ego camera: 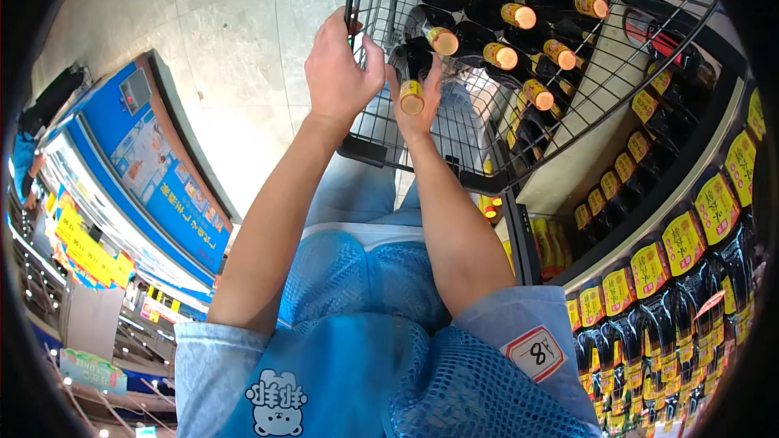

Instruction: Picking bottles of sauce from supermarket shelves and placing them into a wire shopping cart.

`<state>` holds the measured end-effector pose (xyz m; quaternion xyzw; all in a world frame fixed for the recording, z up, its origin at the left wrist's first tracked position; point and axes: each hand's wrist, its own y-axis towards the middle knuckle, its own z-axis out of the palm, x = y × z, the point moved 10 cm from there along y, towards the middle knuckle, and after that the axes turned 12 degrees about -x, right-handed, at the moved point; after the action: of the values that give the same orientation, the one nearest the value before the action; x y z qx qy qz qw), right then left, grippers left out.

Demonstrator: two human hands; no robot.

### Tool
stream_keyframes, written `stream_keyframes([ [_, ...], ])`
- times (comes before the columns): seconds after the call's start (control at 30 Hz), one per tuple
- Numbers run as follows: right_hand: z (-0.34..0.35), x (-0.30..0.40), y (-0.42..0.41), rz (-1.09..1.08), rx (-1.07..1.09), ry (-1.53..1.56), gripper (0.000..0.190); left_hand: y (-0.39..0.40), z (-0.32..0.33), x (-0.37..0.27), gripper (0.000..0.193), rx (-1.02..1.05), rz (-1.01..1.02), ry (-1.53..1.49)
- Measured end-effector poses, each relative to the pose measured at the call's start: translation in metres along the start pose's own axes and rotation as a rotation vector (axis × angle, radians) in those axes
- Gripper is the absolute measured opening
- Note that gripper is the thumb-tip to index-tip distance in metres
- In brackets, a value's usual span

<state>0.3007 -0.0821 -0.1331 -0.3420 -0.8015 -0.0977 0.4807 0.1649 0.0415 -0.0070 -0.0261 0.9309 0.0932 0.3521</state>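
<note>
A black wire shopping cart [365, 151] stands right before me. My left hand [339, 76] grips the edge of its left side, with the fingertips partly hidden behind the wires. Inside the basket, my right hand [419, 124] has its thumb and fingers around a dark bottle [412, 86] with a yellow-banded neck and an orange-tan cap. Several similar dark bottles [501, 56] stand upright in rows just beyond, close to that hand. Most of their bodies are hidden by the necks and caps. The held bottle's base is out of sight.
Shelves [593, 271] along the right carry many dark bottles with yellow labels [684, 243]. On the left stands a blue and white display unit [176, 176] with yellow price signs [91, 249]. Pale floor tiles [231, 30] stretch between. Part of a person [25, 161] shows at the far left.
</note>
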Motion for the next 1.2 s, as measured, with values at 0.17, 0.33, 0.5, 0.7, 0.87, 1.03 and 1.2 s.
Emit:
stream_keyframes([
  [0.17,-0.001,0.0,0.0,0.025,-0.001,-0.026,0.079,-0.002,0.001,0.002,0.038,0.015,-0.008,0.029],
  [0.33,-0.02,0.012,-0.005,-0.016,0.018,-0.02,0.071,-0.003,0.002,0.002,0.041,0.029,-0.007,0.037],
  [0.5,-0.058,0.043,-0.012,-0.027,0.054,0.101,0.066,-0.001,0.002,0.003,0.043,0.019,0.056,0.1],
  [0.7,-0.142,0.085,-0.025,0.087,0.047,0.092,0.059,-0.003,0.002,-0.003,0.041,0.03,0.031,0.035],
  [0.87,-0.211,0.119,-0.038,0.36,-0.007,0.19,0.06,0.001,0.003,0.005,0.042,0.033,-0.006,0.038],
  [1.03,-0.271,0.112,-0.05,0.59,-0.21,0.388,0.058,0.004,0.002,0.001,0.038,0.033,0.05,0.033],
  [1.2,-0.3,0.105,-0.07,0.765,-0.299,0.625,0.052,0.007,-0.016,-0.034,0.065,-0.016,0.275,0.227],
])
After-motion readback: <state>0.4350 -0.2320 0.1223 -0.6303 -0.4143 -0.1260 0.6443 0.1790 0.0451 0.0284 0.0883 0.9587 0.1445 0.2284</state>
